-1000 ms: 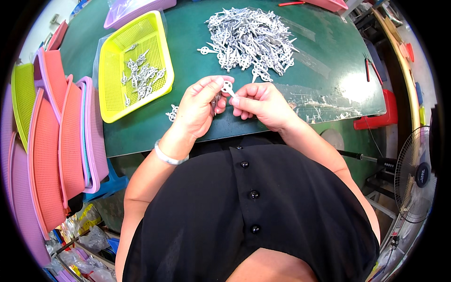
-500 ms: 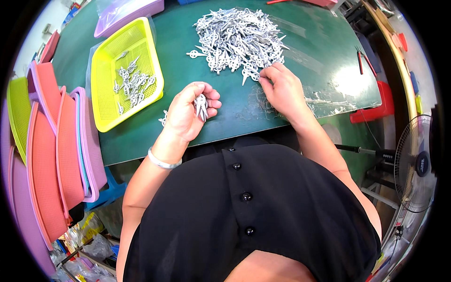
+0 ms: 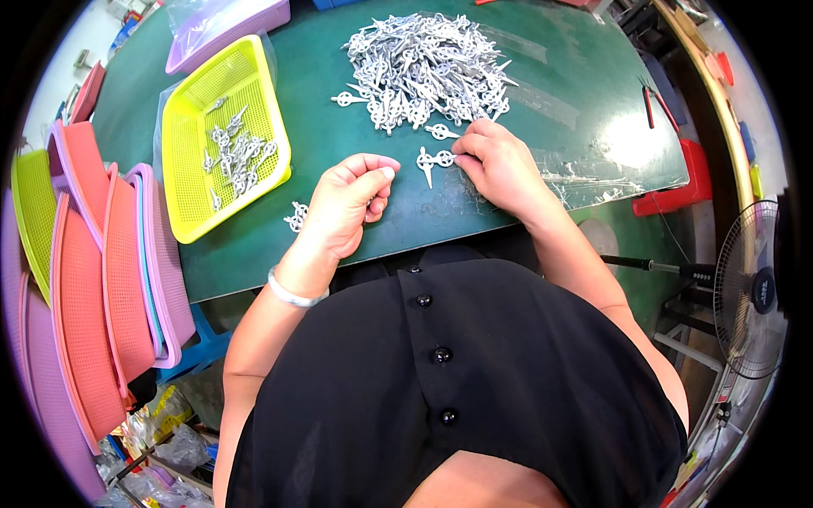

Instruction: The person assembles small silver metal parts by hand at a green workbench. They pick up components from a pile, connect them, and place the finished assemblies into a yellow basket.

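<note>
A big heap of small silver metal parts (image 3: 428,68) lies on the green table (image 3: 339,127) at the far middle. My right hand (image 3: 500,165) rests at the heap's near edge, its fingertips pinched on one silver part (image 3: 434,159) that lies flat on the table. My left hand (image 3: 351,199) hovers beside it, to the left. Its fingers are curled with the thumb against the forefinger, and the palm is hidden. A small cluster of silver parts (image 3: 296,216) sits on the table just left of that hand.
A yellow mesh basket (image 3: 254,80) with several silver parts stands at the left, a purple basket (image 3: 246,21) behind it. Orange, purple and yellow baskets (image 3: 85,279) stand stacked off the left edge. Red-handled pliers (image 3: 652,93), a red stool (image 3: 669,182) and a fan (image 3: 754,288) are at the right.
The hands were together over one part, then separated. My right hand reached to the heap and now pulls one part toward me. The parts seen in my left hand no longer show.
</note>
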Available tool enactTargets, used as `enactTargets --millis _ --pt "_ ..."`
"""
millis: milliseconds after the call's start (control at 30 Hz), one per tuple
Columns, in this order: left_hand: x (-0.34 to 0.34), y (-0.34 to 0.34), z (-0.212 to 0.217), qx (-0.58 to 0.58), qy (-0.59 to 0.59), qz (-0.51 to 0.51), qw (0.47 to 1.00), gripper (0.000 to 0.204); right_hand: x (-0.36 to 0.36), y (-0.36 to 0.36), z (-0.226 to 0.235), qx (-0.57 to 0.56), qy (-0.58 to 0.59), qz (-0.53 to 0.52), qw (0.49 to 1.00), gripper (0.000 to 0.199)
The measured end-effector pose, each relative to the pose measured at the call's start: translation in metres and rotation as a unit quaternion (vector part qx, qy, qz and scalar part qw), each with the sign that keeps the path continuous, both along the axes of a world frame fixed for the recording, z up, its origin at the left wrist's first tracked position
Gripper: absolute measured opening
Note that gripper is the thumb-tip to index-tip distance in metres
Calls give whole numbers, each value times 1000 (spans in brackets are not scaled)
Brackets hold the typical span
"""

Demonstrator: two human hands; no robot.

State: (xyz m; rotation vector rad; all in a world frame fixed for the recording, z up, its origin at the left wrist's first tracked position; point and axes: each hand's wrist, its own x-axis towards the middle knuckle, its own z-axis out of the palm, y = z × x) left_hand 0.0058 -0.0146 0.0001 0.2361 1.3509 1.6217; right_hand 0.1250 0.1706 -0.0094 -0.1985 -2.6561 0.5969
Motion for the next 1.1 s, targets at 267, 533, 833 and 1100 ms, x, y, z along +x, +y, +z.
enactTargets --millis 267,533,833,1100 --pt "1 12 12 -17 68 -15 997 12 -5 6 20 -29 64 134 988 9" --pt "-2 12 18 1 11 -85 996 6 -20 -6 41 -28 99 216 971 13" --pt "0 10 16 19 10 48 999 8 -12 -23 16 -582 -148 133 788 19" --pt "2 6 17 32 8 54 998 10 -11 -33 13 -694 -151 101 697 18"
